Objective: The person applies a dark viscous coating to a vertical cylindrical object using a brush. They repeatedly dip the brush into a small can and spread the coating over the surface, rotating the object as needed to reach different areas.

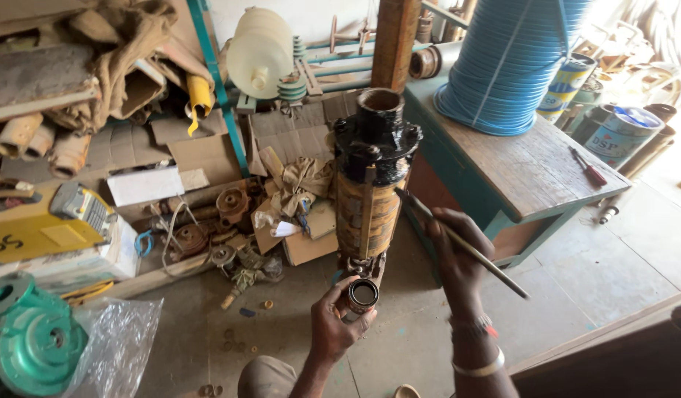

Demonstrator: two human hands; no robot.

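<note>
Presently I note my left hand (333, 320) gripping a small open tin (363, 295) of dark paint, held low near the base of the upright pump body (370, 184) on the floor. My right hand (458, 254) is closed around a thin brush (465, 243), its tip touching the pump's blackened upper section, beside the green bench (517, 169).

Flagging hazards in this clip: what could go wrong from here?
The small open paint tin sits loosely in the left hand and could tip and spill. The tall pump body stands upright on the floor; a push from the brush in the right hand might topple it.
</note>
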